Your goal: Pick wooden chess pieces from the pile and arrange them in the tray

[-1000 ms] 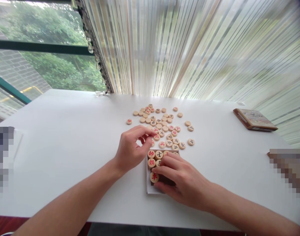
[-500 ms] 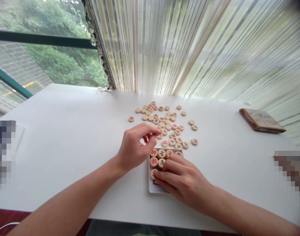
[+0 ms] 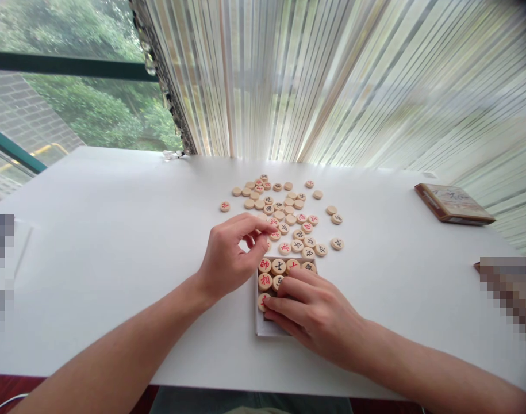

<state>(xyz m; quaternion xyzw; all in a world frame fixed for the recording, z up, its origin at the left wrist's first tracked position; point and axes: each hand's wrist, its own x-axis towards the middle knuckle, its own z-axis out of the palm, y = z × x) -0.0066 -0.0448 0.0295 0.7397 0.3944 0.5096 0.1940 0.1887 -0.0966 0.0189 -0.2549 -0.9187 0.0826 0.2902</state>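
Note:
My right hand [image 3: 318, 310] reaches into a shallow open box [image 3: 276, 329] near the front of the table. Its fingertips grip a round wooden Chinese chess piece [image 3: 263, 302] with a red character, at the box's left wall. Above it in the box lie face-up pieces in rows, among them a red-marked piece [image 3: 265, 280] and a black-marked piece [image 3: 279, 265]. My right hand covers the box's right side. My left hand [image 3: 234, 250] hovers beyond the box's upper left corner, fingers curled, thumb and index finger slightly apart, with nothing visible between them.
Many loose chess pieces [image 3: 291, 219] are scattered over the white table [image 3: 137, 230] behind the box, some face down. A flat brown-edged box [image 3: 456, 203] lies at the far right. A string curtain [image 3: 267, 86] and a window stand behind the table.
The whole view has shifted slightly, so things sit a little further left. Both hands keep nearly the same pose, the right still on the same chess piece.

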